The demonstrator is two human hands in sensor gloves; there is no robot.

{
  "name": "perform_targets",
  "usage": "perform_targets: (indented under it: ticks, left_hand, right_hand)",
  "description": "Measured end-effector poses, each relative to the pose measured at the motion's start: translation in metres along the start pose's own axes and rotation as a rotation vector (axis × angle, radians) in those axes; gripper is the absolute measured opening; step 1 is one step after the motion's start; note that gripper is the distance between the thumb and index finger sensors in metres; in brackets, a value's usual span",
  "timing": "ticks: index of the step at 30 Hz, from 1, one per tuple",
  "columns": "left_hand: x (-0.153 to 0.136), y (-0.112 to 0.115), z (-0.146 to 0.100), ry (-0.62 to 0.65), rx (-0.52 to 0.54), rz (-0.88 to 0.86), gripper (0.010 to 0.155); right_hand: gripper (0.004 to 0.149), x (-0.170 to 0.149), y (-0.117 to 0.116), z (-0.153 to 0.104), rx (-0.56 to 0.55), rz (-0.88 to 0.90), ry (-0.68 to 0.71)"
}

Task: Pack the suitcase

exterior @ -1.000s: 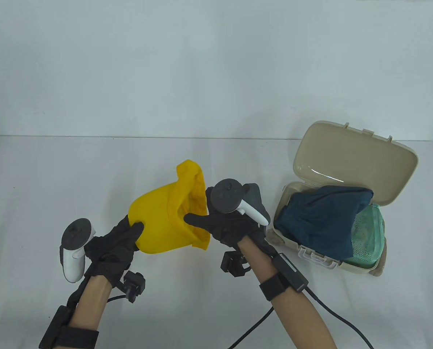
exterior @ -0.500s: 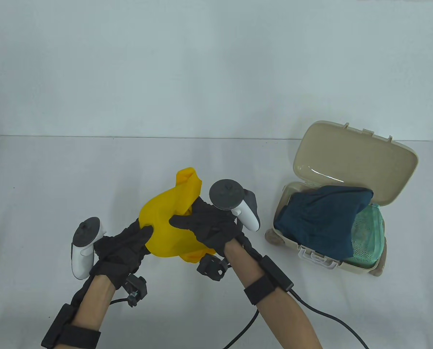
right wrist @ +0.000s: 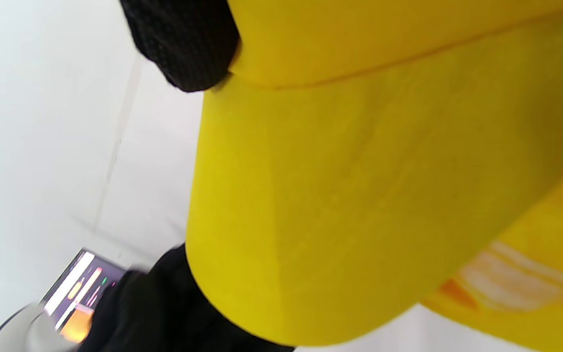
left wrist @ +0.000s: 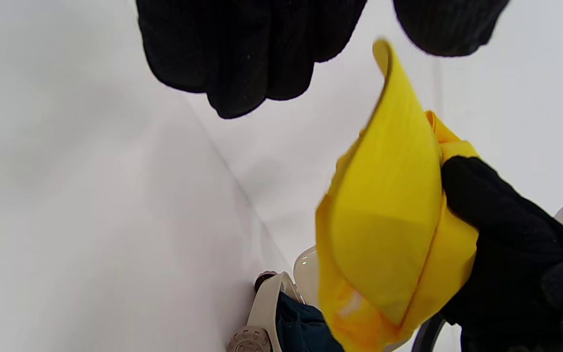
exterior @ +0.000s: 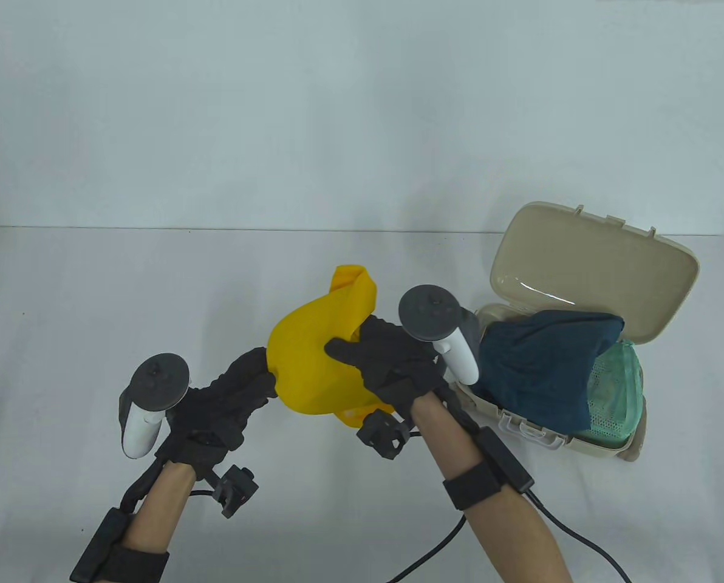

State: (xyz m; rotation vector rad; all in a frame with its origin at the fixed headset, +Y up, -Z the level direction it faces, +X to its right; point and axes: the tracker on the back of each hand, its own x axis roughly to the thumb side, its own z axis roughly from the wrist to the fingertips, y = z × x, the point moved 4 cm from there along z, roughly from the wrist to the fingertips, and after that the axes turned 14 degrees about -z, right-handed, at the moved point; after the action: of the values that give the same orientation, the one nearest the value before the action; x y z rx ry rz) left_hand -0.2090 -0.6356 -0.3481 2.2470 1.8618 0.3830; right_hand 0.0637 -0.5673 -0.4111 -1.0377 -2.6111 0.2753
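Carrying yellow cap [exterior: 313, 370] toward open suitcase [exterior: 593, 285]: right hand [exterior: 392, 370] pinching crown; left hand [exterior: 228, 395] beside brim, fingers loose, holding nothing. Advisable: landing it atop navy garment [exterior: 544, 370], brim flat.

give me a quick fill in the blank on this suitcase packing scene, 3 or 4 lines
1. The right hand grips a folded garment whose colour is ____.
2. The beige suitcase on the table has its lid ____.
3. On top inside the suitcase lies a dark blue garment, and beside it a mesh bag coloured ____.
4. The left hand has its fingers beside the garment, holding ____.

Missing words: yellow; open; green; nothing
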Motion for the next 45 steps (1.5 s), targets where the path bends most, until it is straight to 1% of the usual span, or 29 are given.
perform_targets:
  ticks: [1,4,5,7,8,9,12,14,15,17,20,22,25,27,30,38,45]
  left_hand:
    - [0.005,-0.001,-0.001,0.007,0.007,0.023,0.072]
    - [0.025,-0.005,-0.002,0.045,0.047,0.206,0.073]
    - [0.029,-0.006,-0.002,0.05,0.054,0.254,0.074]
    - [0.038,-0.006,-0.004,0.073,0.084,0.46,0.074]
    - [0.04,-0.006,-0.005,0.076,0.1,0.537,0.074]
    - [0.042,-0.006,-0.007,0.087,0.125,0.65,0.075]
    - [0.038,0.0,-0.013,0.104,0.181,0.976,0.076]
    - [0.029,0.004,-0.017,0.1,0.19,1.112,0.078]
    - [0.021,0.006,-0.019,0.095,0.185,1.145,0.079]
    - [0.006,0.01,-0.022,0.081,0.147,1.115,0.079]
    - [-0.015,0.014,-0.021,0.048,0.118,1.053,0.08]
    - [-0.023,0.015,-0.018,0.022,0.091,1.058,0.08]
    - [-0.026,0.017,-0.015,0.015,0.073,1.057,0.08]
    - [-0.028,0.019,-0.016,0.008,0.059,1.042,0.08]
    - [-0.033,0.02,-0.015,-0.005,0.05,1.063,0.08]
    - [-0.036,0.018,-0.016,-0.027,0.047,1.064,0.079]
    - [-0.04,0.018,-0.015,-0.045,0.033,1.069,0.079]
  right_hand:
    - [0.057,-0.004,0.009,-0.004,-0.017,0.002,-0.012]
    - [0.057,-0.029,0.05,-0.02,-0.097,0.011,-0.079]
    - [0.057,-0.035,0.058,-0.023,-0.114,0.01,-0.095]
    - [0.057,-0.059,0.087,-0.037,-0.164,0.02,-0.166]
    - [0.057,-0.065,0.092,-0.04,-0.173,0.024,-0.179]
    - [0.057,-0.075,0.1,-0.045,-0.197,0.031,-0.206]
    - [0.057,-0.113,0.123,-0.062,-0.257,0.054,-0.284]
    - [0.058,-0.139,0.131,-0.072,-0.281,0.086,-0.324]
    - [0.058,-0.151,0.132,-0.076,-0.29,0.097,-0.34]
    - [0.058,-0.175,0.131,-0.084,-0.308,0.117,-0.372]
    - [0.058,-0.211,0.122,-0.092,-0.298,0.167,-0.399]
    - [0.058,-0.228,0.117,-0.093,-0.293,0.199,-0.404]
    - [0.058,-0.247,0.112,-0.092,-0.3,0.232,-0.425]
    - [0.058,-0.254,0.11,-0.089,-0.304,0.236,-0.435]
    - [0.058,-0.265,0.107,-0.083,-0.298,0.25,-0.458]
    - [0.058,-0.295,0.101,-0.07,-0.299,0.267,-0.543]
    - [0.059,-0.305,0.088,-0.062,-0.257,0.207,-0.603]
